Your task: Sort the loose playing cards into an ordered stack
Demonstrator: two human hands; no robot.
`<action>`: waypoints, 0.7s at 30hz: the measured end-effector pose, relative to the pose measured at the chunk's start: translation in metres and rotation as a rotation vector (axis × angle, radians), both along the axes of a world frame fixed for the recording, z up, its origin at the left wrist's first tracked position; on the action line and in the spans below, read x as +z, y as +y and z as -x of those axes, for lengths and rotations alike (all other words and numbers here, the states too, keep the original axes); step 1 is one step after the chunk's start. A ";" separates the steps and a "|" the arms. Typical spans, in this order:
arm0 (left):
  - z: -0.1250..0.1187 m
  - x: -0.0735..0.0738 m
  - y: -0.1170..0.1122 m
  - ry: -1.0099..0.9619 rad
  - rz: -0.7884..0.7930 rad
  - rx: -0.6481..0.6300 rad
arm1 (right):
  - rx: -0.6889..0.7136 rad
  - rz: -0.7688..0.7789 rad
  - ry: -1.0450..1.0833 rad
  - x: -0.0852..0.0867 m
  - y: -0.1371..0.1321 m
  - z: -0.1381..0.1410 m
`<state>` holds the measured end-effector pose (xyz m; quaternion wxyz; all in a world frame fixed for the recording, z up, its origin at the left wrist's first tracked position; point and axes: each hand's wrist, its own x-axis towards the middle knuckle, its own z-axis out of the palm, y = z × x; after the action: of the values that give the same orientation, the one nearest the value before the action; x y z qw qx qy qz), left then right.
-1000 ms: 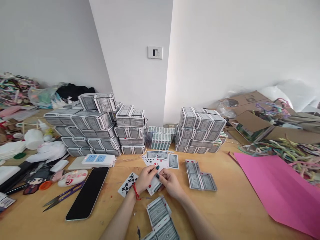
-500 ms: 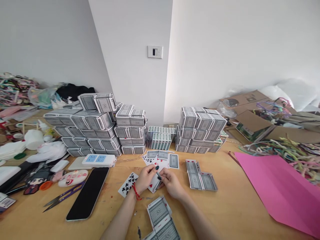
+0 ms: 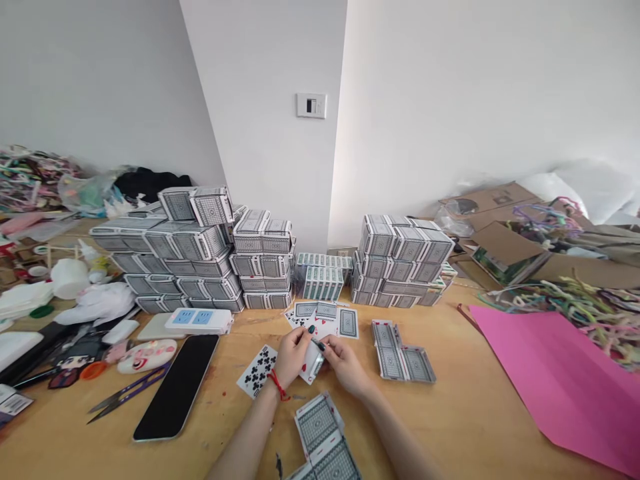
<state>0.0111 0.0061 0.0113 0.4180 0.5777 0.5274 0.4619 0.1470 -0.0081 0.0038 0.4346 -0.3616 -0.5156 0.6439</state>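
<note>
The fingers [image 3: 303, 338] of the left hand [image 3: 291, 359] and right hand [image 3: 345, 367] are nearly closed, pinching the upper part of a card [image 3: 311, 367] between them, over the middle of the bench [image 3: 465, 413]. Beside the left hand lies a ten of clubs [image 3: 257, 371]; loose cards [image 3: 348, 323] lie just beyond the hands, and joined panels [image 3: 320, 425] lie between the forearms, nearer the person.
</note>
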 end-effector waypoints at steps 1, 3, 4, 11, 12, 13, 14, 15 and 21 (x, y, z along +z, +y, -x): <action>0.000 0.000 0.000 -0.003 -0.006 0.005 | -0.005 0.005 -0.002 0.001 0.000 0.000; -0.001 -0.001 -0.001 -0.008 -0.015 -0.003 | -0.024 0.010 -0.018 0.001 0.001 0.000; -0.001 -0.002 -0.001 -0.010 -0.017 -0.010 | -0.033 0.012 -0.029 0.001 0.001 0.000; -0.002 -0.004 0.000 -0.011 -0.024 0.080 | -0.065 0.052 -0.023 0.002 0.000 0.003; -0.002 -0.003 -0.001 -0.003 -0.031 0.078 | -0.080 0.032 -0.034 0.002 0.000 0.002; -0.001 -0.002 -0.001 0.006 -0.039 0.061 | -0.101 0.003 -0.055 0.001 0.000 0.002; -0.001 0.000 -0.002 0.017 -0.049 0.032 | -0.123 -0.030 -0.081 -0.001 0.000 0.002; -0.001 0.001 -0.003 0.029 -0.060 -0.005 | -0.145 -0.062 -0.109 -0.002 0.000 0.002; -0.001 0.005 -0.004 0.082 -0.052 -0.038 | -0.212 -0.125 -0.170 -0.009 0.000 0.006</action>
<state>0.0122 0.0023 0.0166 0.3897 0.6167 0.5208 0.4435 0.1411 -0.0082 -0.0050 0.4766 -0.4395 -0.5483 0.5282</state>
